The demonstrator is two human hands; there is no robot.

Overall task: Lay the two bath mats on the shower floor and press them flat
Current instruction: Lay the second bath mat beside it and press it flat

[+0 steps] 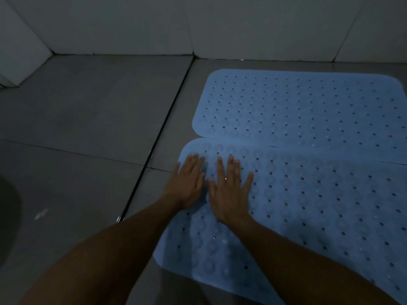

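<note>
Two light blue perforated bath mats lie side by side on the grey tiled shower floor. The far mat (304,106) lies flat near the back wall. The near mat (319,205) slightly overlaps the far mat's front edge. My left hand (189,183) lies flat, fingers straight, on the near mat's far left corner. Beside it, my right hand (229,190) presses the same mat with spread fingers and wears a ring. Both forearms reach in from the bottom of the view.
Grey floor tiles (88,119) stretch to the left, with a dark grout line or drain channel (158,137) running diagonally beside the mats. White tiled walls (242,25) close the back. A dark rounded object (8,212) sits at the left edge.
</note>
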